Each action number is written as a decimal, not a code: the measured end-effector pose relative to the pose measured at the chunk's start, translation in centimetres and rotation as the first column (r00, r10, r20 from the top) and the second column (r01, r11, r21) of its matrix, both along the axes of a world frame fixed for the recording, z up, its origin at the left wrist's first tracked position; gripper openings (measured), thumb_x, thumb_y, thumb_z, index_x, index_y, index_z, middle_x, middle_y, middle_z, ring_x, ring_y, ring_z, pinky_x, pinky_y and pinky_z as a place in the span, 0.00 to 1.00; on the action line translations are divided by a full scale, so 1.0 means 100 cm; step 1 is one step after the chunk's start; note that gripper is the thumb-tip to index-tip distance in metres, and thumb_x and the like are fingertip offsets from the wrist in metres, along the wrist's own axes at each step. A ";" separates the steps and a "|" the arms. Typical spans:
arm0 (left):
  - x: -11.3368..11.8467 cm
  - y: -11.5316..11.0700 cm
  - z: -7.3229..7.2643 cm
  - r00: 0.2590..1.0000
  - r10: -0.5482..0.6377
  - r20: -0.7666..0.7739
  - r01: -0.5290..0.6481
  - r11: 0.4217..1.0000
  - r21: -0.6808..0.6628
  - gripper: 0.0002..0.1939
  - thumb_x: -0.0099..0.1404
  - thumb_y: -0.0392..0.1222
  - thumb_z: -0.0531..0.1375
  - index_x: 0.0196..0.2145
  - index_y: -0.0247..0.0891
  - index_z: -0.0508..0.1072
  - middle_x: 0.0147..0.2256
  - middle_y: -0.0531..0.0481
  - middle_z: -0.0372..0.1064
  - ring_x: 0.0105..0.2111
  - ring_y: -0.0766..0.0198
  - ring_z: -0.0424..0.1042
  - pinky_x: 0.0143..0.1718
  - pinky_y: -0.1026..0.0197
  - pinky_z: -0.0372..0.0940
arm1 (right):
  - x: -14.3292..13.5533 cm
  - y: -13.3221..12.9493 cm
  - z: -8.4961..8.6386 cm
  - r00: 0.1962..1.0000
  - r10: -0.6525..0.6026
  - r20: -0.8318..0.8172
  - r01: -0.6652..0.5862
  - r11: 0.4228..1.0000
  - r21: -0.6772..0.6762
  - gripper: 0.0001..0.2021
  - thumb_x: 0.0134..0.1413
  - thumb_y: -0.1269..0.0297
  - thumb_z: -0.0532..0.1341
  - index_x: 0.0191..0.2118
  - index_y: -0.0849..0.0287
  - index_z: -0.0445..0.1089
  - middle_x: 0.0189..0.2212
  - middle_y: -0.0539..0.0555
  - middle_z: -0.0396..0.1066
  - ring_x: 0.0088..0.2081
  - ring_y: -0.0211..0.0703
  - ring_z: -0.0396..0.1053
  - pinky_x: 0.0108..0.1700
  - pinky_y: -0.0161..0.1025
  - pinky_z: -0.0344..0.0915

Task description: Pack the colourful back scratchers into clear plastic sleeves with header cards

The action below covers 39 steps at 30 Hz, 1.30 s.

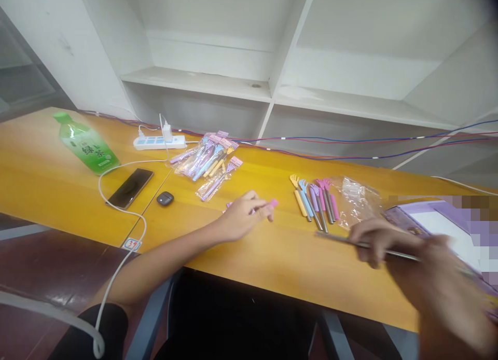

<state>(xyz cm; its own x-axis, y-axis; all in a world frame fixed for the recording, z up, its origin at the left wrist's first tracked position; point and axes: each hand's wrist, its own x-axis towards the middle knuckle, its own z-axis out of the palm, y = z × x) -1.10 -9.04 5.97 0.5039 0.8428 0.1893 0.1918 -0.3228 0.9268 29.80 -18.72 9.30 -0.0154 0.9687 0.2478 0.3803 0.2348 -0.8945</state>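
My left hand (pixel 247 217) is over the middle of the table, its fingers closed on a small pink piece (pixel 273 203) whose kind I cannot make out. Bits of pink and purple show behind that hand. On the right, my right hand (pixel 383 240), blurred by motion, grips a long thin metal rod (pixel 336 237) that points left. Between the hands lie several telescopic back scratchers (pixel 314 202) in yellow, blue, purple and pink, claws toward the back. Beside them is clear plastic wrapping (pixel 358 199). Several bagged back scratchers (pixel 208 160) lie in a pile farther back.
At left stand or lie a green tea bottle (pixel 89 144), a phone (pixel 131 188) and a small black case (pixel 165 198). A white cable runs from the power strip (pixel 159 142) over the table edge. A purple box (pixel 422 215) sits at right, shelves (pixel 202 80) behind.
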 end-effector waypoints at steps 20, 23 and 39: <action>-0.044 0.099 -0.050 0.852 0.389 -0.349 -0.202 0.861 0.466 0.08 0.69 0.34 0.54 0.43 0.38 0.72 0.45 0.42 0.72 0.47 0.54 0.72 0.54 0.50 0.66 | -0.113 0.154 -0.104 0.426 -0.014 0.905 0.241 0.966 -0.099 0.15 0.74 0.65 0.48 0.51 0.66 0.68 0.38 0.67 0.76 0.40 0.54 0.78 0.42 0.42 0.67; -0.069 0.107 -0.050 0.622 0.593 -0.512 -0.172 0.741 0.649 0.08 0.69 0.36 0.56 0.44 0.36 0.73 0.46 0.38 0.70 0.51 0.46 0.69 0.56 0.46 0.64 | -0.108 0.160 -0.107 0.331 -0.056 0.942 0.245 0.969 -0.028 0.17 0.74 0.66 0.46 0.57 0.66 0.66 0.46 0.69 0.72 0.41 0.52 0.78 0.41 0.41 0.69; -0.086 0.109 -0.062 0.619 0.620 -0.482 -0.215 0.724 0.655 0.17 0.60 0.31 0.59 0.48 0.37 0.69 0.42 0.43 0.71 0.42 0.53 0.73 0.44 0.55 0.69 | -0.078 0.160 -0.101 0.782 -0.287 0.553 0.181 0.954 0.239 0.17 0.70 0.62 0.52 0.55 0.61 0.73 0.50 0.66 0.69 0.41 0.50 0.71 0.42 0.45 0.68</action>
